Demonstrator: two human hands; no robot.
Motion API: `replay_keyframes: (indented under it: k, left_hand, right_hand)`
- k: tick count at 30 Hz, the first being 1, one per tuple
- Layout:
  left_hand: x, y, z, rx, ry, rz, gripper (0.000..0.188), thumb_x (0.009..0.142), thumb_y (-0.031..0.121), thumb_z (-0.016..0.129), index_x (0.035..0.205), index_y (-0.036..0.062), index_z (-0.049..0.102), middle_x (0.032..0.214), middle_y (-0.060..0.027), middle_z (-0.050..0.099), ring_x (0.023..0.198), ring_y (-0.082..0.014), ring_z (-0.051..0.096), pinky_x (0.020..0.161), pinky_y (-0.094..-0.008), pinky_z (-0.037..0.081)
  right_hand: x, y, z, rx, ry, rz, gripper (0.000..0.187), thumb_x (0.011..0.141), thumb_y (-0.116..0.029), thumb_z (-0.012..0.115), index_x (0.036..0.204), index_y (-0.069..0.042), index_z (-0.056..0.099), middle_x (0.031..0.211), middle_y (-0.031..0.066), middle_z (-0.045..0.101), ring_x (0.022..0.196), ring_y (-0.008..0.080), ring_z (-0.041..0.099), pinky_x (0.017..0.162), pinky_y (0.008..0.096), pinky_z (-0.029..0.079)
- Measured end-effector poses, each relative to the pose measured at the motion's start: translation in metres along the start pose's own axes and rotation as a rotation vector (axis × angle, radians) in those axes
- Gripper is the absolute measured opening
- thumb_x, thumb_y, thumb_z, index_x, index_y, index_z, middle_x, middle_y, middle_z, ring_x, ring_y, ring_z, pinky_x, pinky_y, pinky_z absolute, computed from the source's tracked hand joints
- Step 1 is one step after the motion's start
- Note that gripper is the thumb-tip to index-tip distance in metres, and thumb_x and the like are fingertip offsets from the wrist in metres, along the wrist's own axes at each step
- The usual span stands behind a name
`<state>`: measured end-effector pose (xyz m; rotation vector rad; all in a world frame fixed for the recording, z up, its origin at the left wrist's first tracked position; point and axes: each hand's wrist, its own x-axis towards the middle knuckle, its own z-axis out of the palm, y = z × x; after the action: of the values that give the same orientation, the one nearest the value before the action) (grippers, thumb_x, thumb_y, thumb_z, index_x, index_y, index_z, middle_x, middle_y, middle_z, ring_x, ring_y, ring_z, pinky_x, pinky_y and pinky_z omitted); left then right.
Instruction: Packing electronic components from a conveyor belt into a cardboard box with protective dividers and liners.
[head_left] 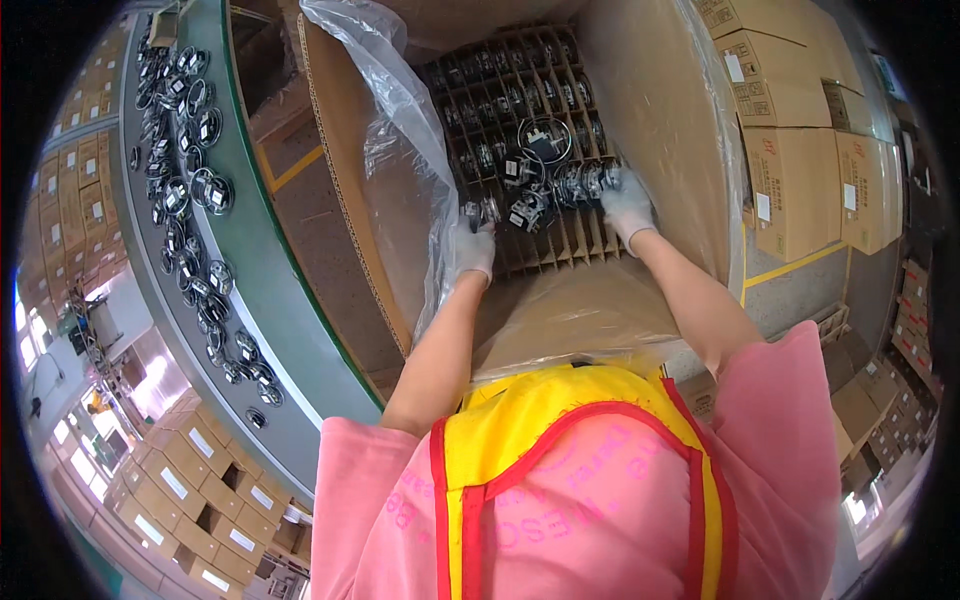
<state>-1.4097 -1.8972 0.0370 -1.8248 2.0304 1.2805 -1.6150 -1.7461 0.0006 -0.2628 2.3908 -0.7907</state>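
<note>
Both my hands, in pale thin gloves, reach down into a large cardboard box (655, 110) lined with clear plastic. Inside it, a cardboard divider grid (560, 246) holds rows of coiled black cables (497, 103) with small block-like ends. At the left end of the nearest filled row, my left hand (474, 245) closes on a coiled cable (473, 211). My right hand (628, 205) is at the row's other end, its fingers against packed coils (590, 180); their grip is partly hidden. Between my hands, a few loose coils (532, 208) and one wide loop (545, 140) lie on top.
To the left runs a green-edged conveyor (270, 300) with many coiled cables (190, 180) scattered along its grey belt. Clear plastic sheeting (405, 150) drapes over the box's left side. Closed cartons (795, 190) are stacked at right, and more cartons (190, 470) at lower left.
</note>
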Motion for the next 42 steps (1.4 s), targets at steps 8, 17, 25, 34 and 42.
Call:
replay_keyframes:
  k: [8,17,25,34,42]
  left_hand:
    - [0.025,-0.029,0.004,-0.204,0.183,-0.132,0.039,0.081,0.019,0.068,0.113,-0.0023,0.06,0.102,-0.0168,0.068,0.094,-0.031,0.063,0.086,-0.038,0.045]
    - [0.025,-0.03,0.009,-0.101,0.137,0.003,0.05,0.075,0.025,0.073,0.118,0.0027,0.059,0.107,-0.0178,0.067,0.099,-0.032,0.063,0.089,-0.0371,0.045]
    - [0.026,-0.017,-0.001,-0.077,0.018,-0.201,0.052,0.08,0.032,0.069,0.122,0.0024,0.058,0.114,-0.0192,0.065,0.104,-0.0336,0.062,0.092,-0.0371,0.045]
    - [0.025,-0.03,0.005,-0.351,0.229,0.062,0.052,0.085,0.029,0.066,0.126,-0.0012,0.055,0.125,-0.02,0.059,0.115,-0.0332,0.056,0.099,-0.0372,0.04]
    - [0.011,-0.015,0.008,-0.215,0.062,0.013,0.039,0.085,0.037,0.064,0.106,0.0033,0.065,0.114,-0.0225,0.061,0.108,-0.0362,0.057,0.091,-0.0392,0.043]
  right_hand:
    - [0.0,-0.013,-0.002,-0.514,-0.002,-0.096,0.048,0.081,-0.022,0.064,0.124,-0.004,0.05,0.127,0.0235,0.053,0.116,0.0405,0.052,0.099,0.0463,0.04]
    - [-0.001,-0.002,0.009,-0.753,-0.034,-0.311,0.056,0.083,-0.02,0.058,0.135,-0.009,0.041,0.133,0.0264,0.046,0.098,0.0452,0.06,0.086,0.0517,0.048]
    - [-0.018,-0.029,0.001,-0.727,-0.12,-0.215,0.074,0.078,-0.028,0.065,0.14,-0.008,0.031,0.14,0.0264,0.037,0.096,0.0428,0.063,0.082,0.048,0.052]
    - [0.0,-0.006,0.014,-0.605,-0.05,-0.208,0.062,0.08,-0.022,0.063,0.135,-0.01,0.036,0.133,0.0251,0.043,0.101,0.0436,0.06,0.084,0.0499,0.05]
    - [-0.009,-0.023,0.002,-0.486,-0.141,-0.061,0.049,0.083,-0.026,0.06,0.124,-0.004,0.046,0.119,0.0254,0.056,0.104,0.0431,0.059,0.092,0.0482,0.045]
